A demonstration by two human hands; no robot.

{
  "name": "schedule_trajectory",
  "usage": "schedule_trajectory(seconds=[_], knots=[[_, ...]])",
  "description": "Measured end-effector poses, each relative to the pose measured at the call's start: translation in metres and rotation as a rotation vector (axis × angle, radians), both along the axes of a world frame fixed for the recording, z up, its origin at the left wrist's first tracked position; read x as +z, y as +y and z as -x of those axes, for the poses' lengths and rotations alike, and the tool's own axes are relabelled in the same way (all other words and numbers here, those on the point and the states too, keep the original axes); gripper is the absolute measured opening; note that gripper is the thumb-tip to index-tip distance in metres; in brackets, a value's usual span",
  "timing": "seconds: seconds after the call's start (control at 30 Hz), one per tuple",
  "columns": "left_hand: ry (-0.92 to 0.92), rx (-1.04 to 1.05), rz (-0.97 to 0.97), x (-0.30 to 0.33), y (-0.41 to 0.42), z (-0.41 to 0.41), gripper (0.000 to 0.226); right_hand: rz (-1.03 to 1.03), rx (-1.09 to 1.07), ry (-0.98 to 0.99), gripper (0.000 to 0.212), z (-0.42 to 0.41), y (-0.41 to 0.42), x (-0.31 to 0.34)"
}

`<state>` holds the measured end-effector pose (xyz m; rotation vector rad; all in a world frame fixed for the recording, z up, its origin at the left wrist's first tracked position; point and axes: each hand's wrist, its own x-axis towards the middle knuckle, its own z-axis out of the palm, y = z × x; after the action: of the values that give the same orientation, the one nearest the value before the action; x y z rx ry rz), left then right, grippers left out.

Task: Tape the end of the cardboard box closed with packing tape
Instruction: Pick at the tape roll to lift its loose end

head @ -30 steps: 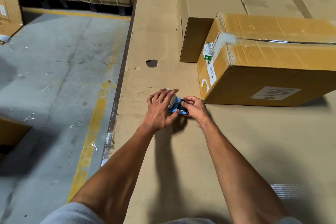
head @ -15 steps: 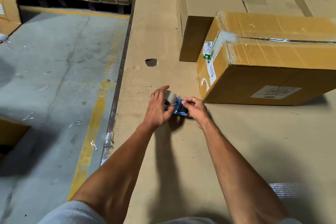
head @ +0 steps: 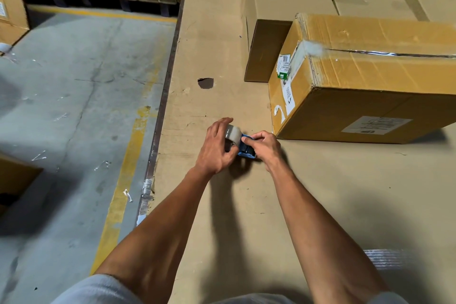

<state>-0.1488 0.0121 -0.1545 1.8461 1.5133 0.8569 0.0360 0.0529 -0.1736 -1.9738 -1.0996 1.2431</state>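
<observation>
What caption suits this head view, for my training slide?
Both hands, left hand and right hand, grip tape dispenser beside cardboard box.

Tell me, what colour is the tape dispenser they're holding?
Blue, seen in the head view: the tape dispenser sits between the left hand and right hand.

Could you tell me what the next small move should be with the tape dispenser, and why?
Probably lift the blue tape dispenser toward the near end of the cardboard box. Both hands are on it: the left hand around the tape roll, the right hand on the blue frame. It sits low by the cardboard surface, apart from the box, whose end shows no fresh tape.
</observation>
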Motion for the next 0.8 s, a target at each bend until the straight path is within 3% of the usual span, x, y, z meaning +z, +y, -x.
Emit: schedule_trajectory(seconds=[0.17,0.53,0.7,0.8], knots=[[0.020,-0.004,-0.021,-0.002,0.001,0.001,0.075,0.007,0.000,0.035,0.041,0.000,0.002,0.003],[0.064,0.012,-0.012,-0.014,0.003,0.002,0.079,-0.046,0.033,0.146,0.008,-0.010,-0.011,0.013],[0.081,0.004,-0.011,-0.013,0.001,0.000,0.081,-0.051,0.028,0.120,0.018,-0.008,-0.012,0.017],[0.124,-0.020,-0.058,-0.015,0.001,-0.001,0.070,-0.078,0.013,0.046,0.031,-0.005,-0.017,0.028]])
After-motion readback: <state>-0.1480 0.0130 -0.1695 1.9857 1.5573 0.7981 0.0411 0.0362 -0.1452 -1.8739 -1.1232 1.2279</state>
